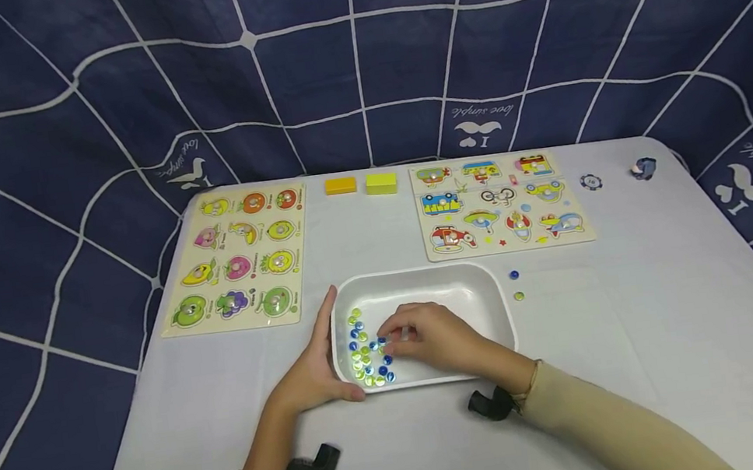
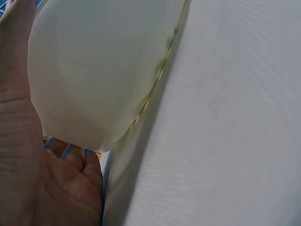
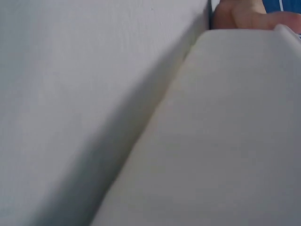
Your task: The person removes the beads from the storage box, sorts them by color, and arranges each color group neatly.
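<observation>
A white tray [image 1: 424, 280] stands mid-table with several blue and yellow-green glass beads [image 1: 363, 336] gathered in its left part. My left hand [image 1: 315, 368] lies along the tray's left end, fingers straight by the far corner and thumb at the near one. In the left wrist view its palm [image 2: 66, 193] is beside the tray's outer wall [image 2: 94, 70]. Over the beads, my right hand [image 1: 431, 334] reaches inside with curled fingers. A blue bead [image 1: 382, 341] shows between its thumb and index fingertips. The right wrist view shows mostly tray wall [image 3: 221, 117].
To the right of the tray lie a blue bead [image 1: 514, 275] and a green bead [image 1: 519, 296]. Behind are a fruit puzzle board [image 1: 255, 281], a vehicle puzzle board [image 1: 500, 208], an orange block [image 1: 340, 185], a yellow block [image 1: 381, 183], a round chip [image 1: 592, 182] and a small figurine [image 1: 644, 168].
</observation>
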The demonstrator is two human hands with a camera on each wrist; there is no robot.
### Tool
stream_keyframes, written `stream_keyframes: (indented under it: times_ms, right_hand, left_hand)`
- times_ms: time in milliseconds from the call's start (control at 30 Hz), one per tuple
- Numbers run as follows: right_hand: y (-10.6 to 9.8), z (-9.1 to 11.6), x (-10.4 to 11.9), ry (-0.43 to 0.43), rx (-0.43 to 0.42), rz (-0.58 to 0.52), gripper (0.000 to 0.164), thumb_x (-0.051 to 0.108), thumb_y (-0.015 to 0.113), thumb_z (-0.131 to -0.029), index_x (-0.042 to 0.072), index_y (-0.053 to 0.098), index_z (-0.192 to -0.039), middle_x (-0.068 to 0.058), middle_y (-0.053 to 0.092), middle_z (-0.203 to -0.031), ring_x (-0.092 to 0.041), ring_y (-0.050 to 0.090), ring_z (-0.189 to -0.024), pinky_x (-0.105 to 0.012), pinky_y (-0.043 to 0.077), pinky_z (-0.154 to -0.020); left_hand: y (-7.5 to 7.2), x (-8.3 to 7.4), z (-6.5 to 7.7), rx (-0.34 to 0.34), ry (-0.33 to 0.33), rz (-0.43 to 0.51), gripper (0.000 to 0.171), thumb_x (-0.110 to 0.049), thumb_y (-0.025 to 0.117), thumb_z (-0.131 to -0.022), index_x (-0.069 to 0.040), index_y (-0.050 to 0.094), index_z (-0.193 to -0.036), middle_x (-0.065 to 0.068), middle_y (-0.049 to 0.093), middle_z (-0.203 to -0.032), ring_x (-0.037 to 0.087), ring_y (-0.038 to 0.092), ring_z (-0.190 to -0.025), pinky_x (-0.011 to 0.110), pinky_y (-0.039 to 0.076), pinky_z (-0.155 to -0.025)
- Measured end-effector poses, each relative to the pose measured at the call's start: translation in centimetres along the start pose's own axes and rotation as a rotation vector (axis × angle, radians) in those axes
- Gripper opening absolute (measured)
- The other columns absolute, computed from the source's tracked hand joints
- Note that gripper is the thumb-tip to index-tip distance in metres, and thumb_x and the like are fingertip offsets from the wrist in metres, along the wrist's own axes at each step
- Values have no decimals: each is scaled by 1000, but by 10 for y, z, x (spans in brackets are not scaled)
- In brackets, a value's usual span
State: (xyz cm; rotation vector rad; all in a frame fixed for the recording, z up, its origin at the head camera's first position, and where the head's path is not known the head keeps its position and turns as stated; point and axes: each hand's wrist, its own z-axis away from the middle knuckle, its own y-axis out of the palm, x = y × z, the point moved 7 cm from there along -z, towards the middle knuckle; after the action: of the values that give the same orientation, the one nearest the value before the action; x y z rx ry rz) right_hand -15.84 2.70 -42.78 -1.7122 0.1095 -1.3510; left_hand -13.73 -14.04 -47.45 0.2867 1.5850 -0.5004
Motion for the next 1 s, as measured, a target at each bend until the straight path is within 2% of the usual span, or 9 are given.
stream_keyframes:
  times_ms: [400,700,1000]
  right_hand:
    - [9,-7,-13,80,8,83,18,28,73,-82,24,72,-100,18,59,-79,-3,53,-75,-20,44,-70]
    - [13,-8,-8,69,29,147,18,28,72,-83,22,72,-100,16,59,-79,-4,53,-74,-22,43,-69]
    - [21,-14,-6,45,41,200,17,30,67,-87,24,71,-103,16,58,-79,-3,52,-73,-20,42,-66]
  left_hand:
    - [1,1,-1,3,3,24,142,-35,92,-55,-31,-13,-150,5,3,-160,30,26,-141,21,41,-102]
    - [2,-1,0,3,-4,0,142,-37,92,-54,-36,-13,-150,7,3,-160,31,25,-141,17,39,-103]
    - [0,-2,1,5,4,-2,142,-38,91,-54,-35,-14,-150,4,3,-160,31,26,-141,17,36,-104]
